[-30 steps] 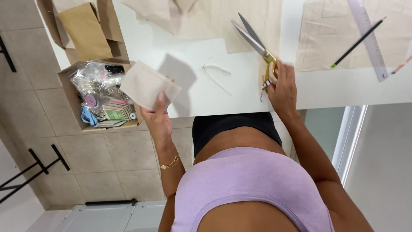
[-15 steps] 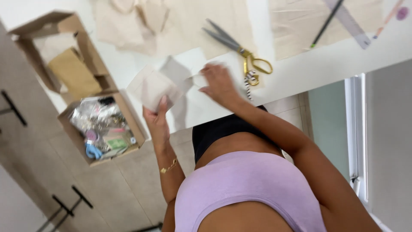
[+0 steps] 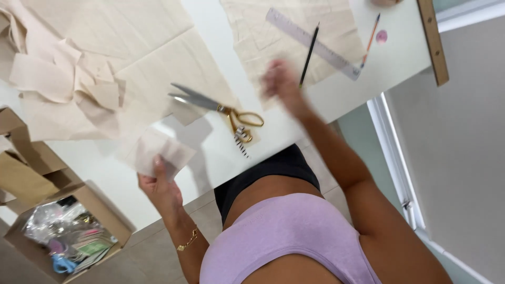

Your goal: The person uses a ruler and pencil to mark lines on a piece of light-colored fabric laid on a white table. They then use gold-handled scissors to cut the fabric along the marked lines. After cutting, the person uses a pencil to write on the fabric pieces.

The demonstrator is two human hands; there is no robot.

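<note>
Left hand (image 3: 158, 181) is grasping one small pale fabric piece (image 3: 155, 151), fingers pinched on its lower edge, holding it just above the white table (image 3: 221, 158) near the front edge. Right hand (image 3: 281, 79) is hovering, blurred, over a beige cloth sheet (image 3: 263, 31); finger state cannot be told. Lying on the table: one pair of gold-handled scissors (image 3: 218, 108), one clear ruler (image 3: 313, 43), two pencils (image 3: 309, 52). One open cardboard box (image 3: 68, 239) is sitting on the floor.
</note>
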